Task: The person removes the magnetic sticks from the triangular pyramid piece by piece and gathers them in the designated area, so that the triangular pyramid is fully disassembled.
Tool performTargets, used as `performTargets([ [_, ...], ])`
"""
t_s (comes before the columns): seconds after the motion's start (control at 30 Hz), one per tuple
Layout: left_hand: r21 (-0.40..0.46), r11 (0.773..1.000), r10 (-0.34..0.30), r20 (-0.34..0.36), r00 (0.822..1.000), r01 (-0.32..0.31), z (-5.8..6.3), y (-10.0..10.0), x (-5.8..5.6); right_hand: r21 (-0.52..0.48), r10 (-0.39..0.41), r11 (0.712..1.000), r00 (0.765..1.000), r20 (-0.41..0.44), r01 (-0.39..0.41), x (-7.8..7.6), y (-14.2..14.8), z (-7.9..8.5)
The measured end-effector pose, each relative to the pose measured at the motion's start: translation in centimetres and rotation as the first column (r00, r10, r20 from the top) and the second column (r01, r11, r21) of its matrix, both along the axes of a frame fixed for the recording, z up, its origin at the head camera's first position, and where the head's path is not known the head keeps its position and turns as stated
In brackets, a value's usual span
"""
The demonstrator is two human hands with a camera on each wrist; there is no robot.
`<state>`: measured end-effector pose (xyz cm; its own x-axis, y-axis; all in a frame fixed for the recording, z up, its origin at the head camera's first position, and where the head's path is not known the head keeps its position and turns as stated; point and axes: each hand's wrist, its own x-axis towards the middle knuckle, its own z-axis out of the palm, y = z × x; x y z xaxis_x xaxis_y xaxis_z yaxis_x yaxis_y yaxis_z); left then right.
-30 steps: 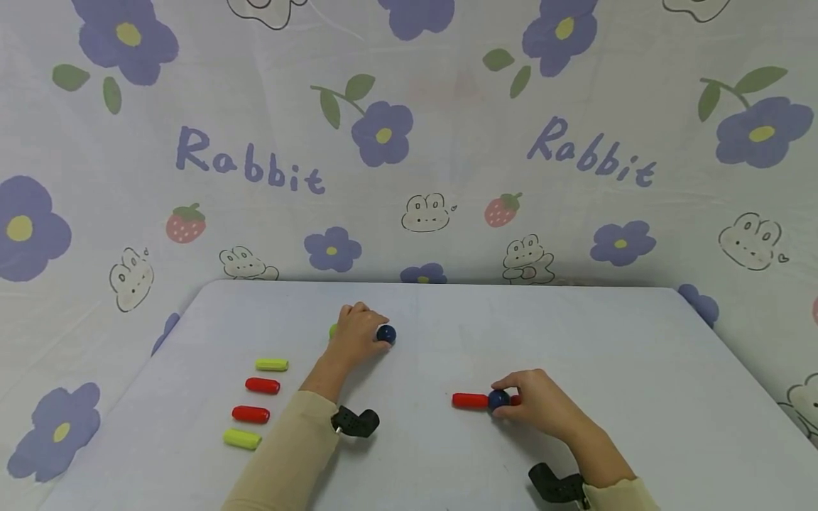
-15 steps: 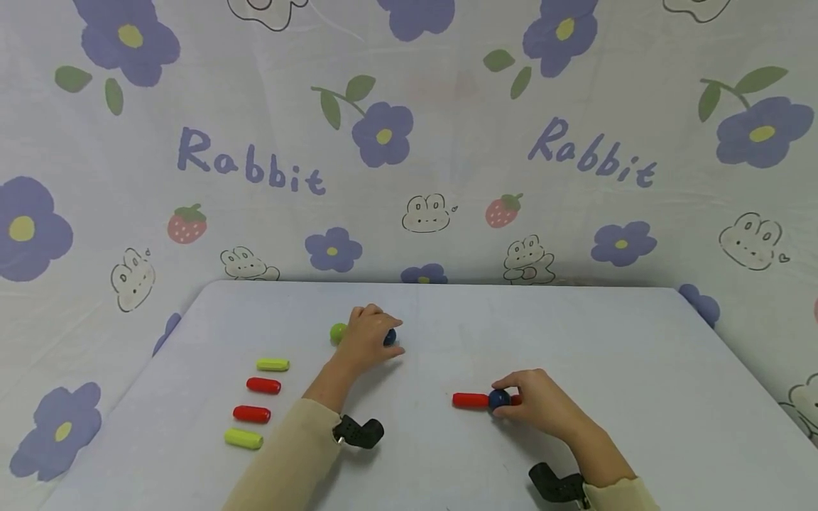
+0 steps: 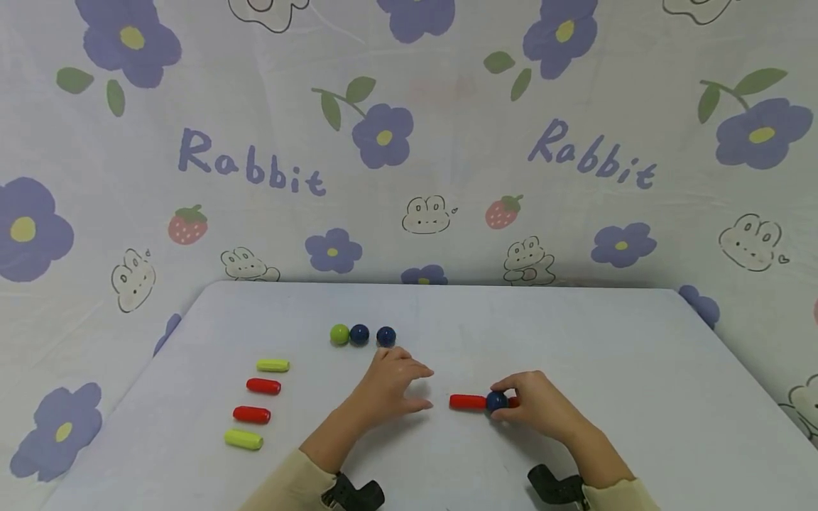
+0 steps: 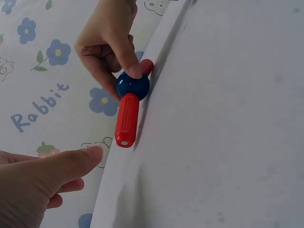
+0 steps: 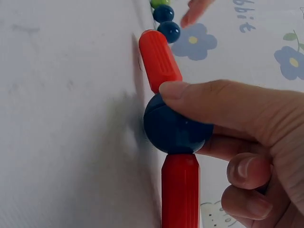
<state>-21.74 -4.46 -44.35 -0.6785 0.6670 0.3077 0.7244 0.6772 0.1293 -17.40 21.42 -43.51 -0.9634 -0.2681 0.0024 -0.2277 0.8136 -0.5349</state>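
Note:
Between thumb and fingers, my right hand (image 3: 543,406) pinches a dark blue ball (image 5: 173,124). A red rod (image 5: 159,59) joins the ball on one side and a second red rod (image 5: 180,190) on the opposite side, forming a straight piece. In the left wrist view the near red rod (image 4: 127,121) shows a small silvery disc at its end. My left hand (image 3: 386,389) holds nothing. Its thumb and fingers are spread apart, left of the red rod's free end and just in front of the loose balls.
At the back of the white table (image 3: 543,326) lie a green ball (image 3: 339,334), a blue ball (image 3: 360,335) touching it, and another blue ball (image 3: 386,336) slightly apart. On the left, a yellow-green rod (image 3: 273,365), two red rods (image 3: 263,386) and another yellow-green rod (image 3: 243,439) form a column.
My left hand has moved from the balls toward the front and right, uncovering them. The right hand still pinches the blue ball, which has shifted very slightly left with its rods.

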Motion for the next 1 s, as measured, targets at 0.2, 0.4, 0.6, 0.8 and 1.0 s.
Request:
performTargets([
  [0.2,0.020,1.000,-0.017,0.125,0.992,0.014,-0.8,-0.1,1.6,-0.028,0.052,0.998,0.999,0.009,-0.052,-0.1,-0.9,-0.4],
  [0.4,0.064,0.997,-0.052,0.164,0.985,0.042,-1.6,0.0,2.4,-0.056,0.140,0.988,0.990,-0.024,-0.141,0.1,-2.0,-0.7],
  [0.6,0.086,0.995,-0.061,0.132,0.989,0.050,-1.9,0.2,2.8,-0.067,0.188,0.980,0.982,-0.033,-0.190,0.4,-2.8,-0.7],
  [0.8,0.109,0.993,-0.063,0.122,0.991,0.050,-1.9,0.3,3.1,-0.069,0.216,0.973,0.976,-0.043,-0.218,0.6,-3.3,-0.6],
  [1.0,0.113,0.993,-0.052,0.130,0.990,0.037,-1.9,0.3,3.3,-0.074,0.244,0.966,0.967,-0.069,-0.249,0.8,-3.6,-0.7],
])
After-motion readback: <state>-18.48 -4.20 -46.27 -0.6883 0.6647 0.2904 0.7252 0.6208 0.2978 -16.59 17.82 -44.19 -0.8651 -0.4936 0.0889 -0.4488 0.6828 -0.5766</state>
